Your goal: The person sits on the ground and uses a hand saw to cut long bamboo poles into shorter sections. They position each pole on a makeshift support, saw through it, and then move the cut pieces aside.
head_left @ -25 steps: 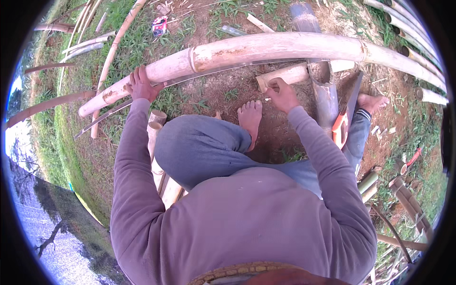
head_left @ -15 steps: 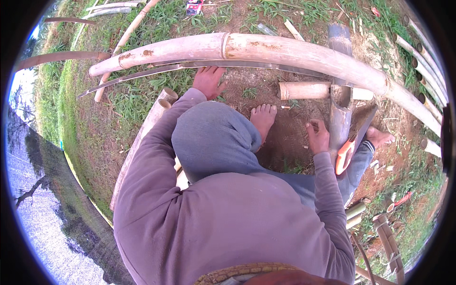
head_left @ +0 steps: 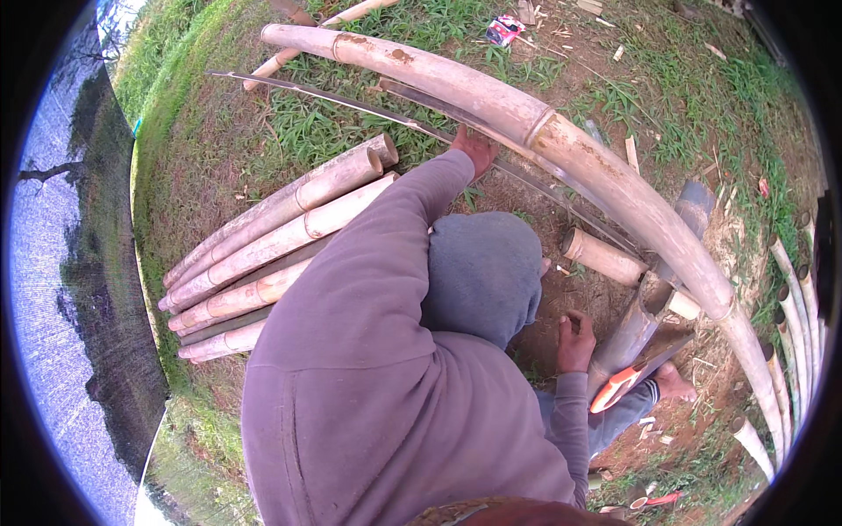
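Resting far across the scene: long bamboo pole (head_left: 561, 140), likely heavy, stiff, smooth; best held near a node. Left hand (head_left: 474, 147) touches it, grasp unclear; right hand (head_left: 575, 340) loosely curled, empty.

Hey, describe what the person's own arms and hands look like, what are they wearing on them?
Both arms are covered to the wrists by the long sleeves of a loose, dull purple sweatshirt with ribbed cuffs. The left hand and right hand are bare: no gloves, and no rings, watch or bands can be made out. The fabric is plain, with no visible print or markings.
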`<state>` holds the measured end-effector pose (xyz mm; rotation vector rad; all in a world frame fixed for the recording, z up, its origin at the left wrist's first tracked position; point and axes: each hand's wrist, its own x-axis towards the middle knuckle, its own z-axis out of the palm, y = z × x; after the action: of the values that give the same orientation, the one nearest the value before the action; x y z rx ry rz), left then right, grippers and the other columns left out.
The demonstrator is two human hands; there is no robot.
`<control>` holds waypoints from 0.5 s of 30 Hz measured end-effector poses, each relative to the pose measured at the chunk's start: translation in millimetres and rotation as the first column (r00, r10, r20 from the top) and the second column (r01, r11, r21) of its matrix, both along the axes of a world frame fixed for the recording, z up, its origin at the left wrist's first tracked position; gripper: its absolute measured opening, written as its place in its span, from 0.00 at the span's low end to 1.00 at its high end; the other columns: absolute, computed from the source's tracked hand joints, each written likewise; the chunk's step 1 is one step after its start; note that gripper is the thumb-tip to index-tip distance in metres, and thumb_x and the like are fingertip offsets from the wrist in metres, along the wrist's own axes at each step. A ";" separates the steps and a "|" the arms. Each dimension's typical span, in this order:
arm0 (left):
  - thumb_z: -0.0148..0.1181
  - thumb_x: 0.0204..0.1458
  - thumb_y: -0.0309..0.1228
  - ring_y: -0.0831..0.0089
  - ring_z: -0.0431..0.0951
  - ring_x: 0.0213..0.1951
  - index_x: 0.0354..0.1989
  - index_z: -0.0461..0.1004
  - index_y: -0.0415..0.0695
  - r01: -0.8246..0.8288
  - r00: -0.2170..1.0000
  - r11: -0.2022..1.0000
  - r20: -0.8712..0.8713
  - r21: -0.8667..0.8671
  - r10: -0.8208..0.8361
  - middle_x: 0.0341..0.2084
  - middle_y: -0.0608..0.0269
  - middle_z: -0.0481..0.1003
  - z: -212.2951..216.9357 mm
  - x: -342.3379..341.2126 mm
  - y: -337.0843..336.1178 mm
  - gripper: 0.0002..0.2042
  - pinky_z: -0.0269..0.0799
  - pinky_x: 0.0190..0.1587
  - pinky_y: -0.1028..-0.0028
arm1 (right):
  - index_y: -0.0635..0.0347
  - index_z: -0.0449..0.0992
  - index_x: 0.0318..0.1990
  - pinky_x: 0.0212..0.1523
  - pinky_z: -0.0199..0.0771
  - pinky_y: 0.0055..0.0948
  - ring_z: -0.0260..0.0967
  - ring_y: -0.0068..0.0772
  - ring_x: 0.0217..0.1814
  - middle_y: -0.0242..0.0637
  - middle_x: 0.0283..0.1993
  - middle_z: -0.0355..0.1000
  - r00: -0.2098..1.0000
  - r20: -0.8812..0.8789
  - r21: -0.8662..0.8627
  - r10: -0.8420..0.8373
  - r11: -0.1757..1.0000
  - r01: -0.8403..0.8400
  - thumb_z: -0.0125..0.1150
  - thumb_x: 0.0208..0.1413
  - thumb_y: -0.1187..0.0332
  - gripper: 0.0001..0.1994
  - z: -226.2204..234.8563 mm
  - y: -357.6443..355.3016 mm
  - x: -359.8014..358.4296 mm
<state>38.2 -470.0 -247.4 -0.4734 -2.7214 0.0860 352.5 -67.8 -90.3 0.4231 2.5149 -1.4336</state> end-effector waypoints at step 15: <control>0.63 0.57 0.45 0.56 0.81 0.54 0.51 0.77 0.50 0.683 0.562 0.675 0.389 0.279 -0.730 0.46 0.58 0.81 171.2 43.8 64.8 0.17 0.72 0.62 0.50 | 0.55 0.77 0.46 0.45 0.76 0.52 0.75 0.50 0.46 0.42 0.40 0.75 0.817 -0.070 0.753 0.572 0.567 -0.333 0.79 0.43 0.57 0.24 39.9 -20.7 -109.3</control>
<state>82.0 -405.2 -76.2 -1.7307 -2.7016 -0.4400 243.2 -88.5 -50.4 -0.4019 3.0384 -0.2740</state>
